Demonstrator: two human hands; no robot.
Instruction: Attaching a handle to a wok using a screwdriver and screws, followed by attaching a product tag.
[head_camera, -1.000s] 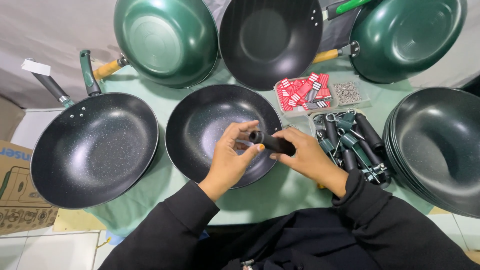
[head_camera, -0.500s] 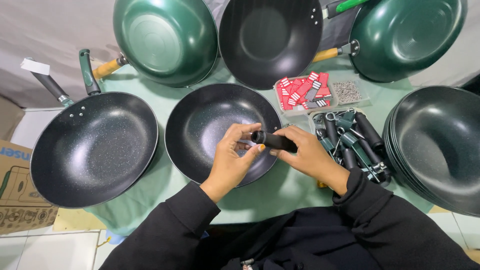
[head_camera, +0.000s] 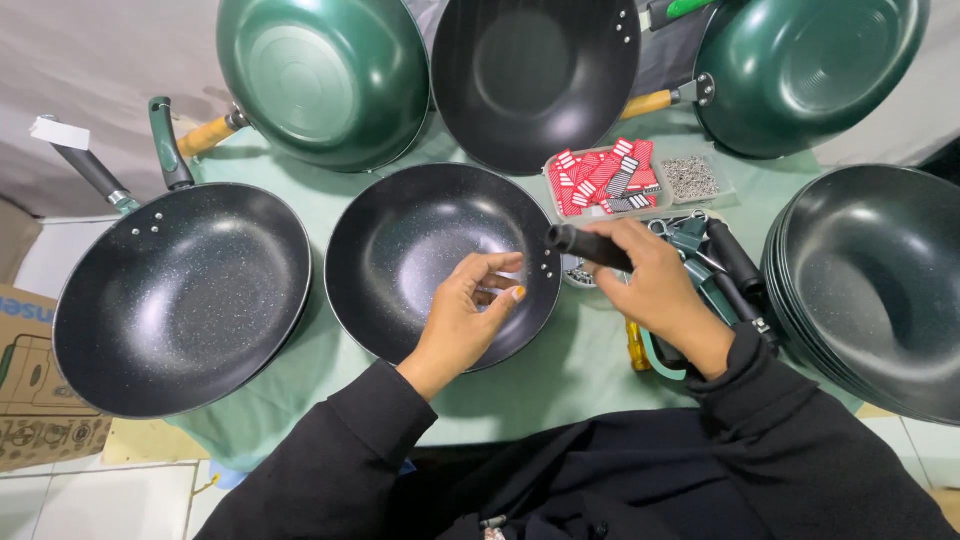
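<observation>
A black speckled pan (head_camera: 420, 260) without a handle lies in the middle of the green cloth. My right hand (head_camera: 655, 290) grips a black pan handle (head_camera: 585, 245) and holds its end against the pan's right rim, by the rivet holes. My left hand (head_camera: 470, 310) hovers inside the pan over its right side, fingers pinched together near the rim; whether they hold something small I cannot tell.
A speckled pan with handle (head_camera: 180, 300) lies at left, a stack of dark pans (head_camera: 880, 290) at right. Three pans lean at the back: green (head_camera: 320, 75), black (head_camera: 535, 75), green (head_camera: 805, 70). A tray of red parts and screws (head_camera: 625, 180), loose handles (head_camera: 725, 260), cardboard box (head_camera: 30, 380).
My left hand has come off the handle's end and moved down into the pan. My right hand has brought the handle up to the pan's rim.
</observation>
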